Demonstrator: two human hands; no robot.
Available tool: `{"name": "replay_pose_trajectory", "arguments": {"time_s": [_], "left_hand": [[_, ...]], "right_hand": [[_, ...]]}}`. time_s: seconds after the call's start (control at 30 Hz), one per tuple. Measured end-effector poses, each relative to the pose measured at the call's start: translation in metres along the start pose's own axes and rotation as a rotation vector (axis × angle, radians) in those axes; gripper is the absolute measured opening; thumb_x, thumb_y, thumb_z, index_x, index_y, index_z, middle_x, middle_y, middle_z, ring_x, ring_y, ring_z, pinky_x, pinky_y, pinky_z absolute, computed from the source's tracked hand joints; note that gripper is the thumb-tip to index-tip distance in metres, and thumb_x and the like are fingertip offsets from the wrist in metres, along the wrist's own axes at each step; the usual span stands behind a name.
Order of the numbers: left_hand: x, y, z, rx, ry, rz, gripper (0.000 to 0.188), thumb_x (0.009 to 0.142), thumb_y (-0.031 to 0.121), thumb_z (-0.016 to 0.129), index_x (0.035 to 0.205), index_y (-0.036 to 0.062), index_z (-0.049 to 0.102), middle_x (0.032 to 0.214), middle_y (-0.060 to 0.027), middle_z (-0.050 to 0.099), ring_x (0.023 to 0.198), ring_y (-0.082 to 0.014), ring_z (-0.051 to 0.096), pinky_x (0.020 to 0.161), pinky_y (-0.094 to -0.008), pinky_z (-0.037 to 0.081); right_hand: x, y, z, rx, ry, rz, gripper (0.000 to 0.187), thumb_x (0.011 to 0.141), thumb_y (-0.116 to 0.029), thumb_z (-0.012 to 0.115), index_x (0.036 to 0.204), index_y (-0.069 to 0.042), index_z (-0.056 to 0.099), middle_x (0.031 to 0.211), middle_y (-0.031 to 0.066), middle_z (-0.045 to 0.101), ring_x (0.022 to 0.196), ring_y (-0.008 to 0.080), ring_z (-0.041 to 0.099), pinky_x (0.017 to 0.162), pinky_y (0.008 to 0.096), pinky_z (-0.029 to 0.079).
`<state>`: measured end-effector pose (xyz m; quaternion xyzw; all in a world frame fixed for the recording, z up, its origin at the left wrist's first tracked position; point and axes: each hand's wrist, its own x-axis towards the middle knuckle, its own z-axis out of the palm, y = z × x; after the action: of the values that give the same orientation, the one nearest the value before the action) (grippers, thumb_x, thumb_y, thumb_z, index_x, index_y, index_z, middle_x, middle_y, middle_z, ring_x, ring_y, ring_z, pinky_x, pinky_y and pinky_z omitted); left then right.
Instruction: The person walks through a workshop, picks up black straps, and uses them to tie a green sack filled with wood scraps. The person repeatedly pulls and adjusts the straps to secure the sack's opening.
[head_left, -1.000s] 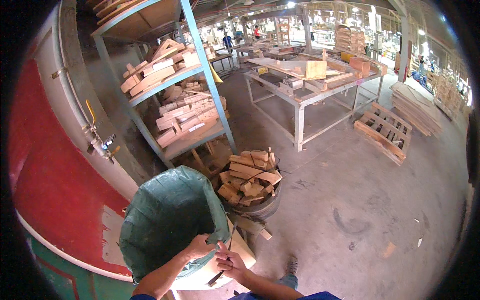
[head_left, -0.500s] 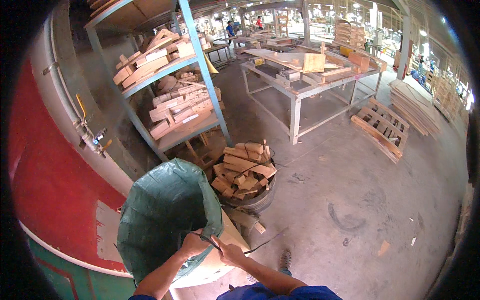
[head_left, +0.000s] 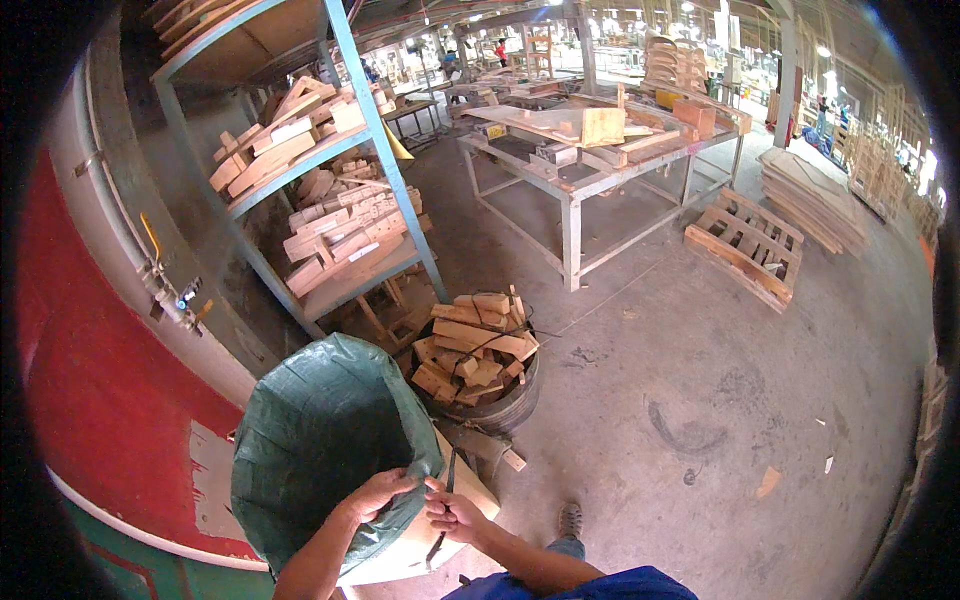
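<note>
A large green woven-plastic bag (head_left: 290,425) stands wide open in front of me, with its mouth facing up. My left hand (head_left: 382,493) is closed on the right part of its rim, thumb and fingers pinching the folded edge. Close beside it, my right hand (head_left: 457,514) is closed with its fingertips near the same rim. A thin black strap (head_left: 436,549) passes through the right hand, one end sticking up above the fingers and the other hanging below. Under the rim shows a pale tan surface (head_left: 470,474) beside the bag.
A round tub (head_left: 520,402) heaped with wood offcuts (head_left: 478,345) sits just beyond the bag. Behind it rises a blue metal rack (head_left: 385,150) stacked with wood pieces. A metal-framed table (head_left: 571,235) and a wooden pallet (head_left: 745,250) stand farther right. Pipe valves (head_left: 175,300) line the left wall.
The black strap lay slanting across both hands; now it runs nearly upright at the right hand alone. My left hand has shifted from the strap onto the bag's rim. The view has moved slightly.
</note>
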<state>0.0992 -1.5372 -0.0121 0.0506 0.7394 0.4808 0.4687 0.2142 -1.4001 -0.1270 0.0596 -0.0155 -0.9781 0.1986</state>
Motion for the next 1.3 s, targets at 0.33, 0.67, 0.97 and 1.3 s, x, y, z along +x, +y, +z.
{"name": "replay_pose_trajectory", "arguments": {"time_s": [0.33,0.67,0.97,1.3], "left_hand": [[0.041,-0.019,-0.023,0.013,0.032,-0.213,0.022,0.097,0.004,0.061,0.116,0.0047,0.073,0.098,-0.01,0.073,0.084,-0.0187,0.069,0.075,-0.036,0.057],[0.092,-0.055,-0.06,0.223,-0.153,-0.161,0.025,0.092,0.013,0.06,0.111,0.0055,0.075,0.102,-0.009,0.073,0.087,-0.0189,0.067,0.075,-0.0392,0.055],[0.099,-0.089,-0.066,0.632,0.013,0.321,0.038,0.092,0.03,0.065,0.12,0.0058,0.071,0.115,-0.0251,0.071,0.104,-0.0381,0.07,0.092,-0.0477,0.052],[0.053,-0.069,-0.037,0.154,0.096,0.382,0.025,0.095,0.018,0.067,0.115,0.0067,0.075,0.107,-0.0107,0.077,0.097,-0.0213,0.07,0.087,-0.0363,0.054]], "right_hand": [[-0.004,0.011,-0.01,-1.539,0.328,-0.238,0.072,0.103,-0.018,0.054,0.165,-0.019,0.016,0.074,0.0081,0.065,0.058,0.0164,0.059,0.058,0.0325,0.049],[-0.005,0.007,0.004,-0.756,0.303,0.045,0.073,0.104,-0.022,0.061,0.162,-0.028,0.017,0.075,-0.002,0.05,0.051,0.0036,0.034,0.046,0.022,0.027],[0.013,0.013,0.009,-0.673,0.436,0.128,0.066,0.098,-0.011,0.061,0.154,-0.021,0.029,0.077,0.0006,0.049,0.057,0.0078,0.043,0.048,0.0236,0.034],[-0.001,0.008,0.021,-0.612,0.51,0.057,0.05,0.105,-0.015,0.055,0.142,-0.048,0.047,0.072,-0.0029,0.049,0.05,0.004,0.032,0.043,0.021,0.025]]}}
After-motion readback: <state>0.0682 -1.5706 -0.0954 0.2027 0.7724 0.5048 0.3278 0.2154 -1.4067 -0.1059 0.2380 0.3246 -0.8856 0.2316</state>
